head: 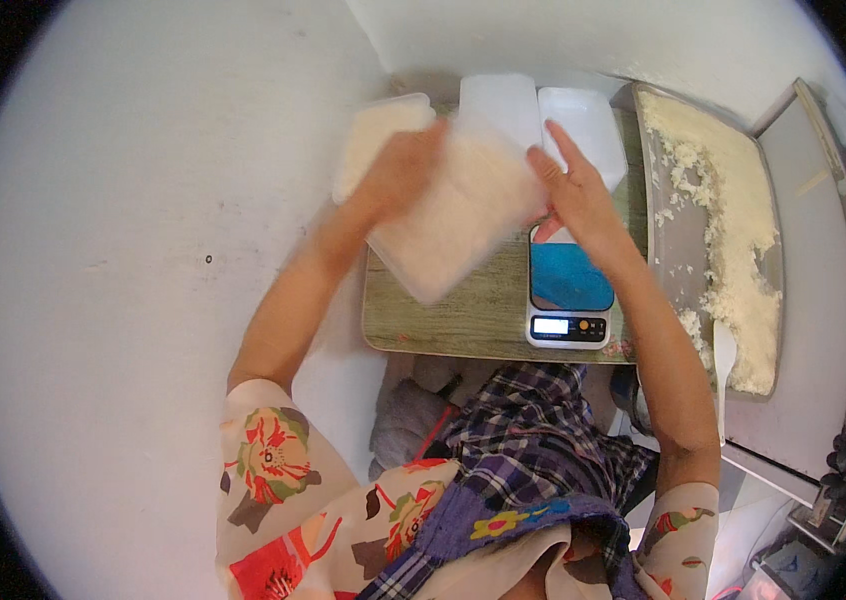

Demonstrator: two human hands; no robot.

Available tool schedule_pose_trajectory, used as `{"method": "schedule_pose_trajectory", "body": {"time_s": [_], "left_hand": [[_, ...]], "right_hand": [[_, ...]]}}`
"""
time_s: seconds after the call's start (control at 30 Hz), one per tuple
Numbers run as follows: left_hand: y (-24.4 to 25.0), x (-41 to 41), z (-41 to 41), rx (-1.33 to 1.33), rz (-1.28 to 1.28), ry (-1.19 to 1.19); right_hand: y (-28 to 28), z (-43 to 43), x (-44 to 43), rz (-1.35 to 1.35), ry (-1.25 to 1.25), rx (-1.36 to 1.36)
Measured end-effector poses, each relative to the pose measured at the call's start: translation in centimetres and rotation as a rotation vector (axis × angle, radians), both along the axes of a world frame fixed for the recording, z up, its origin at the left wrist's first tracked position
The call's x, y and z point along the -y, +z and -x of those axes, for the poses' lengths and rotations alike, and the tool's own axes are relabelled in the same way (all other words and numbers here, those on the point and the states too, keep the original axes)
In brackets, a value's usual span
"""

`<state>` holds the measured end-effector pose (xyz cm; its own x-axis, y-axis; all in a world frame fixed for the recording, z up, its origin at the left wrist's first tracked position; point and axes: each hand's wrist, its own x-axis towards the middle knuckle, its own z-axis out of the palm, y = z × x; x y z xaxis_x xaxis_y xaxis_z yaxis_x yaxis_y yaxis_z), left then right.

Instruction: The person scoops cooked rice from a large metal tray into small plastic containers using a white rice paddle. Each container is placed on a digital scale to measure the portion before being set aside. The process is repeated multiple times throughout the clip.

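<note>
A clear plastic container of pale, rice-like food [460, 217] is tilted and blurred above a small wood-patterned table. My left hand [408, 169] holds its left side. At its right edge is my right hand [569, 187], fingers spread; whether it touches the container is not clear. Below my right hand stands a kitchen scale [571, 281] with a blue platform and a lit display. A second filled container [385, 135] sits at the table's back left. Behind the hands are a white container or lid [498, 101] and an empty white tray [588, 124].
To the right, a large metal tray [682, 247] holds crumbly pale food, with a white plastic spoon [724, 360] at its near end. White walls rise at the left and back. The table's front edge [468, 355] is close to the person's lap.
</note>
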<state>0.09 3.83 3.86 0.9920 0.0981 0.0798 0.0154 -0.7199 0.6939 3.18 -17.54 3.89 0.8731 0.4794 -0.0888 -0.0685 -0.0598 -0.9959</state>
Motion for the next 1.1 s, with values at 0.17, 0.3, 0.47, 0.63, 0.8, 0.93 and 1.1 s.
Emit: {"method": "schedule_pose_trajectory", "body": {"time_s": [0.17, 0.3, 0.47, 0.63, 0.8, 0.93, 1.1], "left_hand": [[0.4, -9.7, -2.8, -0.100, 0.454, 0.483], [0.0, -10.2, -3.8, -0.121, 0.609, 0.663], [-2.8, -12.8, -4.4, -0.195, 0.472, 0.553], [-3.3, -10.8, -3.7, -0.001, -0.282, 0.446], [-2.5, -4.7, -1.9, -0.036, -0.699, 0.318], [-2.5, -5.2, -2.3, -0.159, -0.546, 0.331], [-3.0, -5.3, -3.1, -0.233, -0.560, 0.348]], "right_hand": [[-0.3, -2.9, 3.1, 0.016, -0.170, -0.027], [-4.0, -5.3, 6.1, 0.097, -0.282, -0.078], [-6.0, -7.4, 7.9, 0.195, -0.326, -0.097], [-8.2, -10.4, 7.9, 0.307, -0.363, -0.018], [-11.4, -13.3, 8.4, 0.817, -0.400, 0.452], [-11.5, -13.5, 8.2, 0.851, -0.409, 0.492], [-10.8, -13.1, 7.4, 0.922, -0.451, 0.426]]}}
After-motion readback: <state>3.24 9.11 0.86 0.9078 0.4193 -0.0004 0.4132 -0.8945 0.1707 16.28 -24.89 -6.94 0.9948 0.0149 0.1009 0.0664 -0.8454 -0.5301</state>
